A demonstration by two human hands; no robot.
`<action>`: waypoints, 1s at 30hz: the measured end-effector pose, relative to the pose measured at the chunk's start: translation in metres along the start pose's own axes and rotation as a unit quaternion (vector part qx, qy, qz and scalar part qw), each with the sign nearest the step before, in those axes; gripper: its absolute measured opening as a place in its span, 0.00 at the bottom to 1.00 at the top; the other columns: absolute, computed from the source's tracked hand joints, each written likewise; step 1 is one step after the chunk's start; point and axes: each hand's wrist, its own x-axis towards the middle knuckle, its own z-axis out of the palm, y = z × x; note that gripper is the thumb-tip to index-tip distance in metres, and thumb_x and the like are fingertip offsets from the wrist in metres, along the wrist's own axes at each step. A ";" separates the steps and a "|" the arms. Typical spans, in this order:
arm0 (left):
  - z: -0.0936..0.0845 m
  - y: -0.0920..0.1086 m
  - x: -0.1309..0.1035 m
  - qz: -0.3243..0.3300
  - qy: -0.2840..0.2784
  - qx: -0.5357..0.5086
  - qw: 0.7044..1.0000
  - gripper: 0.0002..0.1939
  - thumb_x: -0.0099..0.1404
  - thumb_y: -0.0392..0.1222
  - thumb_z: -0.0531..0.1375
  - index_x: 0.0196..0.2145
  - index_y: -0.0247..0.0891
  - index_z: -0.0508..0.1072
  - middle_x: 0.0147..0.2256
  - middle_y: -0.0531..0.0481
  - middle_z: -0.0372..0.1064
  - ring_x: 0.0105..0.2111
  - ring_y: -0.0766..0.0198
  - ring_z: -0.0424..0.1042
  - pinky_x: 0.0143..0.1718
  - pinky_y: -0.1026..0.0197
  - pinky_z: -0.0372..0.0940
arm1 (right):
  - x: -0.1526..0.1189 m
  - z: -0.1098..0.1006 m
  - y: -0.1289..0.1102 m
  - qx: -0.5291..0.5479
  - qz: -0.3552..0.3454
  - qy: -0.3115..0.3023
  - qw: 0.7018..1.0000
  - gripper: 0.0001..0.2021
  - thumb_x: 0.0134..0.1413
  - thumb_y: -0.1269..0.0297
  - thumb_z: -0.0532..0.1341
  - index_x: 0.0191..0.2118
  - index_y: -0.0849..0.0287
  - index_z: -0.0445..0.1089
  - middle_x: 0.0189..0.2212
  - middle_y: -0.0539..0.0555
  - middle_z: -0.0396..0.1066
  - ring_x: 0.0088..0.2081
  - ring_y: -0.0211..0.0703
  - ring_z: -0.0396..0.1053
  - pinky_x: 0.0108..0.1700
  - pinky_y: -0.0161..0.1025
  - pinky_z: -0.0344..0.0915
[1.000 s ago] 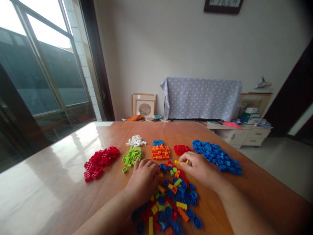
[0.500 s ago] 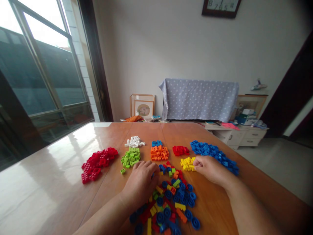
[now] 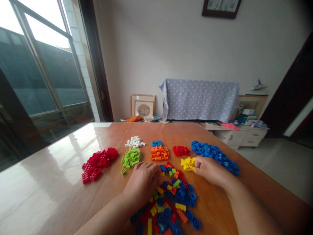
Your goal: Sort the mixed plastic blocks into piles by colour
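Observation:
My left hand (image 3: pixel 143 179) rests at the left edge of a pile of mixed toy bricks (image 3: pixel 180 206), its fingers curled down and pressed together. What lies under those fingertips is hidden. At the right side of a small heap of yellow bricks (image 3: pixel 187 164), my right hand (image 3: pixel 207 168) is closed, thumb against the bent fingers. Its fingertips touch or nearly touch the yellow bricks; anything inside the grip is concealed. Among the mixed pile are blue round pieces (image 3: pixel 196 223), an orange brick (image 3: pixel 182 215) and a yellow brick (image 3: pixel 180 206).
Sorted heaps lie around: large red bricks (image 3: pixel 99 164), green (image 3: pixel 130 157), white (image 3: pixel 135 141), orange (image 3: pixel 159 153), small blue (image 3: pixel 156 143), small red (image 3: pixel 181 150) and large blue (image 3: pixel 212 153). One green brick (image 3: pixel 123 171) lies apart on the wooden table (image 3: pixel 61 195).
My left hand has shifted very slightly right, and the blue bit seen beneath its fingers is now covered. My right hand stays at the yellow heap. The heaps look the same.

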 end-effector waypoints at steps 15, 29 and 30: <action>-0.001 0.001 -0.001 0.003 0.003 -0.003 1.000 0.07 0.66 0.37 0.56 0.39 0.44 0.74 0.37 0.51 0.75 0.42 0.57 0.70 0.53 0.51 0.56 | 0.004 0.003 0.001 -0.066 0.036 0.021 0.997 0.01 0.50 0.67 0.62 0.30 0.57 0.69 0.25 0.48 0.71 0.27 0.38 0.64 0.28 0.34 0.46; 0.001 0.000 0.000 0.004 0.013 -0.009 1.000 0.06 0.66 0.37 0.57 0.38 0.44 0.73 0.36 0.52 0.74 0.41 0.58 0.70 0.53 0.52 0.56 | 0.003 0.001 -0.006 -0.090 0.042 0.037 0.994 0.05 0.51 0.66 0.62 0.27 0.57 0.66 0.24 0.48 0.71 0.27 0.39 0.64 0.28 0.35 0.46; 0.001 0.000 0.000 0.006 0.013 -0.009 1.000 0.06 0.66 0.37 0.57 0.38 0.44 0.73 0.36 0.52 0.74 0.41 0.58 0.70 0.53 0.52 0.56 | 0.003 0.000 -0.007 -0.093 0.044 0.038 0.994 0.05 0.51 0.65 0.62 0.27 0.56 0.66 0.24 0.49 0.71 0.27 0.39 0.64 0.28 0.35 0.46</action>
